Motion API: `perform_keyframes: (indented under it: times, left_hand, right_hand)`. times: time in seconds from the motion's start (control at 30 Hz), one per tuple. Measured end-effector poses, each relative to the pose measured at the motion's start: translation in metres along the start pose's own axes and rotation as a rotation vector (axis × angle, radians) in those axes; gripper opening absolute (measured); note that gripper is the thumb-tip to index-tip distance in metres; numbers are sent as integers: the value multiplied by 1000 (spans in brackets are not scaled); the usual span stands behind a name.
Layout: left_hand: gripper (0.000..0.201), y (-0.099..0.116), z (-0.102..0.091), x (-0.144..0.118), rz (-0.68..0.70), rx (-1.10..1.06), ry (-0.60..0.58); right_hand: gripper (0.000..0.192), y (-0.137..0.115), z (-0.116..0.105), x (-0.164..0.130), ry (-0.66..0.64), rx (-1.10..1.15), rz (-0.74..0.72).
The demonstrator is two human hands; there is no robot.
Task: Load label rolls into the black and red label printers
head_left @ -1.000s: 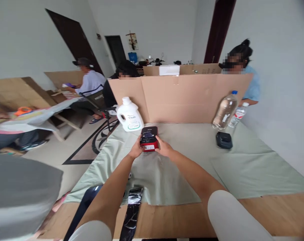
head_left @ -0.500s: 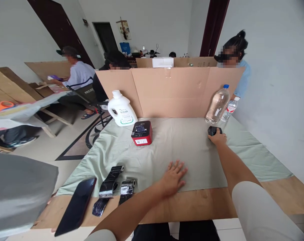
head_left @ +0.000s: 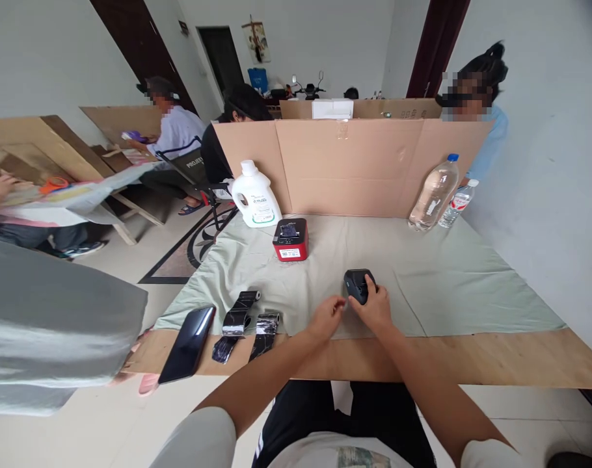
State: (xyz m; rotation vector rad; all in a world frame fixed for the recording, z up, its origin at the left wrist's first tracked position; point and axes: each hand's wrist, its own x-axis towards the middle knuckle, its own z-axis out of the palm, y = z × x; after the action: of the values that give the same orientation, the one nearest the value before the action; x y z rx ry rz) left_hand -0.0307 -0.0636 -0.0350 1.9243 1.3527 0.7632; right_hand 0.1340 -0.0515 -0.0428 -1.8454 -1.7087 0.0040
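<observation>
In the head view, my right hand point(head_left: 375, 311) is closed around a small black boxy device point(head_left: 358, 285) near the front middle of the cloth; its exact kind I cannot make out. Just left of it, my left hand point(head_left: 326, 317) has its fingers curled in, with nothing visible between them and a small gap to the device. A red and black box-shaped device point(head_left: 291, 240) stands farther back. Left of my left forearm lie two partly unrolled rolls of shiny black film point(head_left: 237, 318) point(head_left: 265, 328), and a dark phone or tablet point(head_left: 187, 344) rests at the table's front left.
A white jug point(head_left: 257, 198) stands at the back left. Two clear bottles point(head_left: 433, 195) point(head_left: 459, 205) stand at the back right. A cardboard screen point(head_left: 345, 169) closes off the far edge. Several people sit beyond and to the left. A grey-draped surface point(head_left: 56, 318) borders the left.
My right hand has brought the black device from the back right to the front middle. My left hand has lifted from lying flat on the cloth, and its fingers have curled. The view has shifted.
</observation>
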Motion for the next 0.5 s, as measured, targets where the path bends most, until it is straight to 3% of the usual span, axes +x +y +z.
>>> perform_keyframes:
  times: [0.07, 0.2, 0.5]
  left_hand:
    - [34, 0, 2, 17, -120, -32, 105]
    - [37, -2, 1, 38, -183, -28, 164]
    - [32, -11, 3, 49, -364, -194, 141]
  right_hand:
    - [74, -16, 7, -10, 36, -15, 29]
    - [76, -32, 15, -20, 41, -37, 34]
    - [58, 0, 10, -41, -4, 34, -262]
